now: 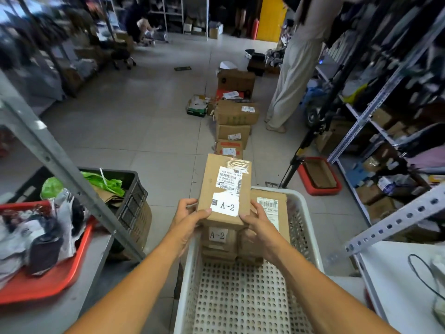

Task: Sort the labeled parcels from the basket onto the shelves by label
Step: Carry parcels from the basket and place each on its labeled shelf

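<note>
I hold a brown cardboard parcel (225, 186) with a white "A-2" label and a barcode sticker above the white perforated basket (243, 300). My left hand (190, 214) grips its near left corner and my right hand (256, 219) grips its near right corner. Under it, at the far end of the basket, lies another parcel marked "A-2" (218, 236) on a stack of boxes. A further box with a barcode label (272, 208) leans at the basket's far right.
A metal shelf upright (60, 165) slants at left above a red tray of bags (45, 268) and a black crate (125, 196). Boxes (236, 114) line the floor ahead. A person (296, 68) stands by the right shelving (375, 121). A perforated rail (395, 222) crosses at right.
</note>
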